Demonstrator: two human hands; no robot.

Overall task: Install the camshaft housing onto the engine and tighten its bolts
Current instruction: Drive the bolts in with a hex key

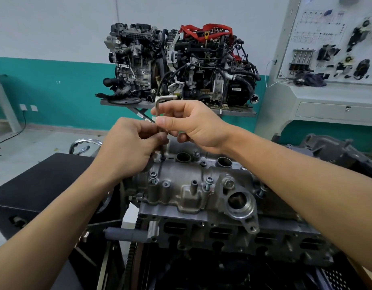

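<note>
The camshaft housing (pixel 193 191) sits on top of the engine (pixel 222 237). The step in hand, as I judge it, is to turn down a bolt (pixel 162 159) at the far left corner of the housing with an L-shaped key (pixel 157 114). To do this well, the key should stand straight and go fully into the bolt head before any force is given, so that the head is not damaged. The left hand (pixel 126 147) pinches the lower shaft of the key just above the housing, with its fingers curled onto the shaft. The right hand (pixel 193 126) pinches the shaft higher up, thumb and forefinger closed on it. Along the near edge of the housing, two other bolts (pixel 153 176) stand high and are not yet screwed down.
</note>
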